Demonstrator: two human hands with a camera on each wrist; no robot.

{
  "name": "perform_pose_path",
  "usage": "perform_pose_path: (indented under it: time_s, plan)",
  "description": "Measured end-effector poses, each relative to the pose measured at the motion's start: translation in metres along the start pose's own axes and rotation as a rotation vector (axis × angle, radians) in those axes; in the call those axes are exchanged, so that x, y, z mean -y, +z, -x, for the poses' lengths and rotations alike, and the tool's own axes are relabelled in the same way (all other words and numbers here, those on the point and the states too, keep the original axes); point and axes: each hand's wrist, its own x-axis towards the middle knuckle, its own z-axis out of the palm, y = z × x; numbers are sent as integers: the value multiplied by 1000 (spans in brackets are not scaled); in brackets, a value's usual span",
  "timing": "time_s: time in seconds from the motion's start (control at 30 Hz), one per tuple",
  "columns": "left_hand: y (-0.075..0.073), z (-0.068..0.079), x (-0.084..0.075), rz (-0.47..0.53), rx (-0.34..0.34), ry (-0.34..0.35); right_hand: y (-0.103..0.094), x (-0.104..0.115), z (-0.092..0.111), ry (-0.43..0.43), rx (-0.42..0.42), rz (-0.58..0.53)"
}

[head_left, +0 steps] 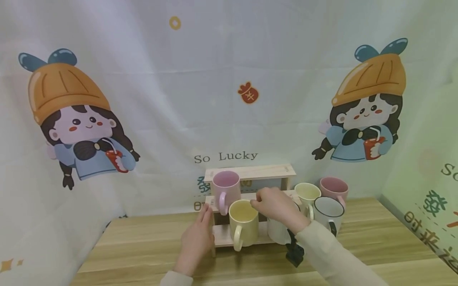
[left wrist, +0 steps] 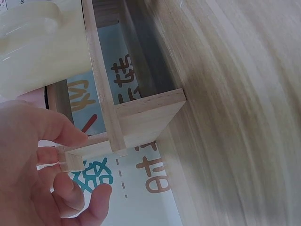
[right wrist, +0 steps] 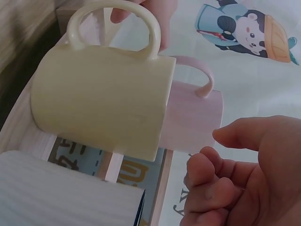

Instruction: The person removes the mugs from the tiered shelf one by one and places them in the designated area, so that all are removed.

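While my right hand (head_left: 278, 204) hangs slack, grasping nothing, yellow mug (head_left: 247, 227) stands upright on rack (head_left: 262, 173) just left of it, white mug (head_left: 277, 233) below; left hand (head_left: 196, 237), fingers relaxed by rack's end, looks farther.

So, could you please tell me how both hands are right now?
Left hand: at the rack; whether it grips cannot be told.
Right hand: open, fingers loosely curled, holding nothing.

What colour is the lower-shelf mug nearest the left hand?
The mug is pale yellow, best seen in the right wrist view.
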Motion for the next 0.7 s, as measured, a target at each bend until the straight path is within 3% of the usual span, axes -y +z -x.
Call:
perform_pose_path:
  time_s: [0.5, 0.7]
  plan:
    - [2, -1, 1, 22, -8, -4, 10, 26, -29, 7, 62, -90]
    - [2, 0, 2, 12, -33, 18, 17, 35, -36, -3, 27, -126]
